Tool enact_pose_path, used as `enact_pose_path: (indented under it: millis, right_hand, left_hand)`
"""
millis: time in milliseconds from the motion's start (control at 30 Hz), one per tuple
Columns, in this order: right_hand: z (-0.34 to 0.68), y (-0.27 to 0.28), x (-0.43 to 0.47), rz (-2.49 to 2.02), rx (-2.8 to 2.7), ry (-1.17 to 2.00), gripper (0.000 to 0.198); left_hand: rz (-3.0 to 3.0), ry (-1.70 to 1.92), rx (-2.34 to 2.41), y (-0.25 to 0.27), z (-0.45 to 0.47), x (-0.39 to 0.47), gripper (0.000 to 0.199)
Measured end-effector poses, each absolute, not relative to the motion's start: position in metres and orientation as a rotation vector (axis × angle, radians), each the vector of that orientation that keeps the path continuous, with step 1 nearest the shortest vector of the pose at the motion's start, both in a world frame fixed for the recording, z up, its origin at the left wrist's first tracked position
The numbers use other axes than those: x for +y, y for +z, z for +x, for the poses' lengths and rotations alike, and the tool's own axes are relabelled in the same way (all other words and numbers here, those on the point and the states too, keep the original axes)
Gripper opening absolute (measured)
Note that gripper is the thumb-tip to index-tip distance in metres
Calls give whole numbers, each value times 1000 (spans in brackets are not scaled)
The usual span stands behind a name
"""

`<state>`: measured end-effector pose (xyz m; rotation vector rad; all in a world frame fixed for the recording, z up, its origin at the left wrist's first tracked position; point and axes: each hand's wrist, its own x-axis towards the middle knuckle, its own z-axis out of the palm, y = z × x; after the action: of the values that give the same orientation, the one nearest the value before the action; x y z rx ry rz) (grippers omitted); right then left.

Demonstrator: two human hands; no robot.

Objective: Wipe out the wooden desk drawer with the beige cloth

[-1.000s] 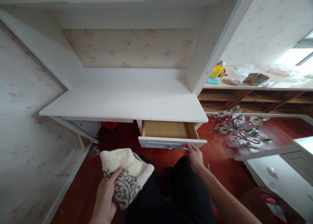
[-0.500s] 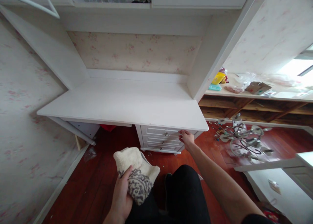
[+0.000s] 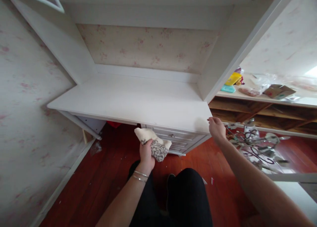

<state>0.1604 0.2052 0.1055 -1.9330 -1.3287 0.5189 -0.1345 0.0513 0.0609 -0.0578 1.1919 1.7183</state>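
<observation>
My left hand (image 3: 146,151) grips a cream cloth with a grey pattern (image 3: 154,144), raised in front of the shut drawers (image 3: 177,139) just below the desk's front edge. My right hand (image 3: 217,128) rests on the front right corner of the white desk top (image 3: 128,101), fingers curled over the edge. The drawer fronts are white with small metal knobs.
White side panels and an upper cabinet frame the desk. A low wooden shelf unit (image 3: 262,108) at right carries a yellow item, a cardboard box and bags. A dismantled chandelier (image 3: 257,146) lies on the red wooden floor. My dark-trousered legs are at the bottom.
The open drawer was pushed shut. My right hand then moved from the drawer front up to the desk's right corner, and my left hand lifted the cloth toward the desk edge.
</observation>
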Motion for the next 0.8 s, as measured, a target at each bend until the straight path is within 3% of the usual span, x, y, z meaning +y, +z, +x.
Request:
enact_pose_path:
  millis: [233, 367, 533, 800]
  right_hand:
    - [148, 92, 230, -2472, -1371, 366, 58]
    - [143, 83, 231, -2535, -1387, 288, 68]
    - [147, 80, 235, -2557, -1394, 234, 67]
    - [147, 80, 236, -2561, -1398, 212, 66]
  left_hand:
    - [-126, 1760, 1325, 45, -123, 116, 31]
    - [-229, 1815, 1282, 44, -107, 134, 37]
    - [-321, 1888, 1218, 51, -77, 146, 50]
    - [-387, 1699, 1069, 63, -17, 140, 34]
